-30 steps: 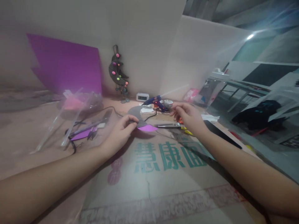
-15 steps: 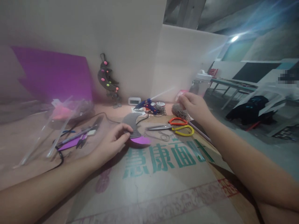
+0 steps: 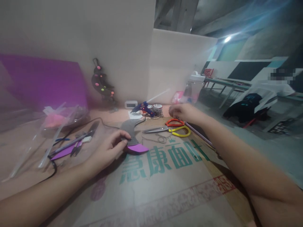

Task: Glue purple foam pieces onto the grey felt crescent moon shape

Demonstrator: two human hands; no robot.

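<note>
My left hand (image 3: 111, 150) rests on the cardboard sheet (image 3: 165, 186), its fingers pinched on a grey crescent-shaped piece (image 3: 129, 130) with a purple piece (image 3: 138, 148) under its near end. My right hand (image 3: 183, 112) is stretched out to the back of the table, fingers curled, just behind the orange and yellow scissors (image 3: 172, 128). Whether it holds anything I cannot make out. A blue glue gun (image 3: 142, 107) and a ball of twine (image 3: 156, 111) lie to the left of that hand.
A purple sheet (image 3: 44, 80) leans on the wall beside a dark crescent ornament with coloured dots (image 3: 101, 83). Clear bags with pink material (image 3: 56, 118), pens and small cutters (image 3: 75, 143), a black cord and a small white clock (image 3: 131, 104) lie around. A clear jar (image 3: 194, 86) stands at right.
My right hand has come down and to the left, from above the twine to just behind the scissors. The view has turned to the right. My left hand keeps its hold on the grey piece.
</note>
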